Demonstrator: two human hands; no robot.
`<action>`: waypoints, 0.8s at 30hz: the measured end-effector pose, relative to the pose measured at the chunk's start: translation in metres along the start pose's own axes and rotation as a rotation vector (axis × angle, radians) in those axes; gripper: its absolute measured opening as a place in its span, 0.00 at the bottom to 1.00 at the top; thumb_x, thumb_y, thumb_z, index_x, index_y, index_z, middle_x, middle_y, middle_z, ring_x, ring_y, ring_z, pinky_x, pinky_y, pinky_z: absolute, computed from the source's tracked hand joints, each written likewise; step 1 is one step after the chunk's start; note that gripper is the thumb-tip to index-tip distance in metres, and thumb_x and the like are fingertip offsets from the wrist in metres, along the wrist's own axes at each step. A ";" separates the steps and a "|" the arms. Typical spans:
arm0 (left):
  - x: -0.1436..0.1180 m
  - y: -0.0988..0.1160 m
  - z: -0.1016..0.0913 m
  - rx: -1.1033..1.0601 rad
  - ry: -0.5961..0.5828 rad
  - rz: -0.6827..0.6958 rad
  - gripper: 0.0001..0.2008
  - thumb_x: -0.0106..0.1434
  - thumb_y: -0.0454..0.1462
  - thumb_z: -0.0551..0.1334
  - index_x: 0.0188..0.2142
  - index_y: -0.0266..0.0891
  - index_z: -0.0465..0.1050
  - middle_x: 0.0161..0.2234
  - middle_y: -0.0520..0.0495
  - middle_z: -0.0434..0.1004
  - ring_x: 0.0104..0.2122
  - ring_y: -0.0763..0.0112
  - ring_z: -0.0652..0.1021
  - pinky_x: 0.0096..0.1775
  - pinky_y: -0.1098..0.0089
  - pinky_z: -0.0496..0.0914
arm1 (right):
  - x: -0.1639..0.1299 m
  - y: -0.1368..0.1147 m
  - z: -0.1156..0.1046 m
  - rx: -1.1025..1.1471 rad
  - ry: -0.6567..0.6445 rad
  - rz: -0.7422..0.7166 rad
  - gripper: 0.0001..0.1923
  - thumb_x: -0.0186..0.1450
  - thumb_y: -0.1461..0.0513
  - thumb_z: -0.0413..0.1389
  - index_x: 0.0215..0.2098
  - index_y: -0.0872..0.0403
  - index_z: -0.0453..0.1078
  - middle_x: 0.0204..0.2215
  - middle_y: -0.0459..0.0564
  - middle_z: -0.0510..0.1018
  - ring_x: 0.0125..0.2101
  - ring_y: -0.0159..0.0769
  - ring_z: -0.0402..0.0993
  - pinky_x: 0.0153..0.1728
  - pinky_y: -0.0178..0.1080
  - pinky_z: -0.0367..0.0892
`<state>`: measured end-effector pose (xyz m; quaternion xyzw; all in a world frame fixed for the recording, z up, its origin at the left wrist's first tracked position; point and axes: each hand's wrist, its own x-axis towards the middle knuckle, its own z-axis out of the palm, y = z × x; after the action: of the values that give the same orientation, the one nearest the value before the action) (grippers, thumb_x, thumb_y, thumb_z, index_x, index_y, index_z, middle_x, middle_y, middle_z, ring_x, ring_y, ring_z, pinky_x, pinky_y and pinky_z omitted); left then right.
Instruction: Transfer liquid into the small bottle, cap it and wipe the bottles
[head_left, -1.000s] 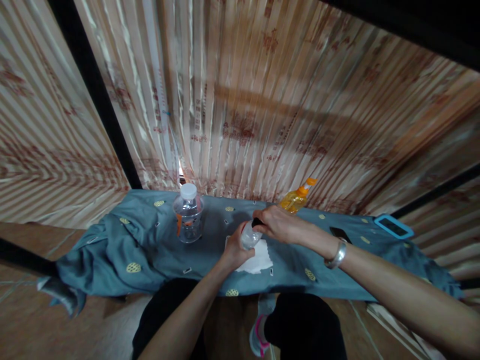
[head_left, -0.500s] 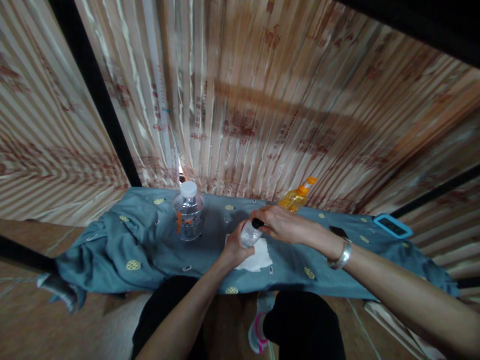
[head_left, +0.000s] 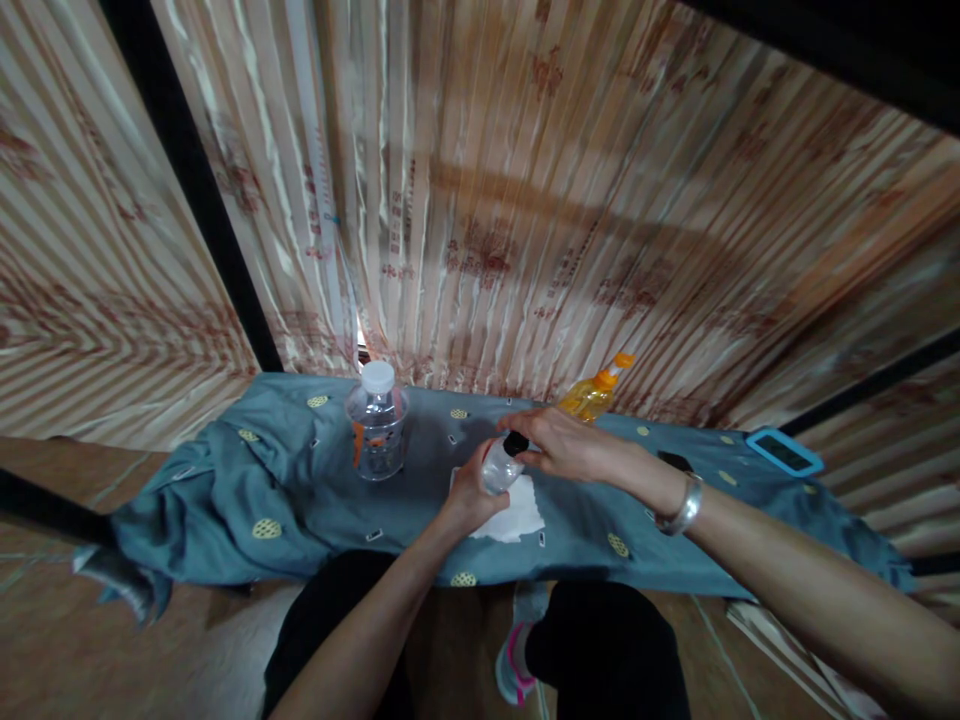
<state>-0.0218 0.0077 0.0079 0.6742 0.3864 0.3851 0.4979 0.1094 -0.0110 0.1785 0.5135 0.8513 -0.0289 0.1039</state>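
Note:
A small clear bottle (head_left: 498,470) is wrapped in the fingers of my left hand (head_left: 471,490) and leans slightly to the right. On its top is a black cap (head_left: 515,443), pinched by the thumb and fingers of my right hand (head_left: 562,442). White tissue paper (head_left: 521,512) lies flat under the bottle. Behind my right hand a bottle of yellow liquid with an orange top (head_left: 592,397) stands tilted, its lower part hidden. To the left a larger clear bottle (head_left: 379,440) with a white lid stands upright.
A blue-grey cloth with yellow prints (head_left: 315,520) covers the low surface. At the right lies a blue-framed device (head_left: 786,452); a dark flat object (head_left: 676,462) sits partly behind my right forearm. Black metal posts (head_left: 191,190) and a striped curtain (head_left: 480,200) enclose the back.
My right hand's fingers have shifted slightly around the black cap. The bottle and my left hand have stayed almost in place.

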 end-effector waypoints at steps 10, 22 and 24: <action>0.000 0.000 0.001 0.009 0.006 -0.019 0.37 0.44 0.29 0.66 0.56 0.40 0.66 0.50 0.48 0.79 0.48 0.58 0.79 0.51 0.61 0.72 | -0.001 -0.003 0.001 -0.033 0.007 0.016 0.14 0.69 0.61 0.58 0.52 0.58 0.72 0.42 0.60 0.82 0.45 0.47 0.79 0.38 0.38 0.64; 0.001 -0.001 0.001 0.014 0.020 -0.028 0.37 0.43 0.29 0.66 0.55 0.41 0.66 0.49 0.49 0.79 0.47 0.59 0.79 0.50 0.62 0.72 | -0.001 -0.005 0.000 -0.111 -0.032 0.163 0.18 0.73 0.54 0.52 0.44 0.61 0.75 0.35 0.63 0.83 0.41 0.52 0.81 0.35 0.40 0.64; 0.001 0.000 0.001 0.009 0.022 -0.018 0.37 0.43 0.29 0.66 0.56 0.42 0.66 0.49 0.49 0.79 0.47 0.59 0.79 0.50 0.62 0.72 | -0.001 -0.003 0.000 -0.072 0.000 0.136 0.18 0.71 0.54 0.55 0.47 0.61 0.74 0.38 0.63 0.83 0.43 0.51 0.80 0.36 0.39 0.64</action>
<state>-0.0207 0.0083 0.0076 0.6686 0.3998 0.3862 0.4939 0.1074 -0.0136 0.1782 0.5661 0.8149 0.0089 0.1242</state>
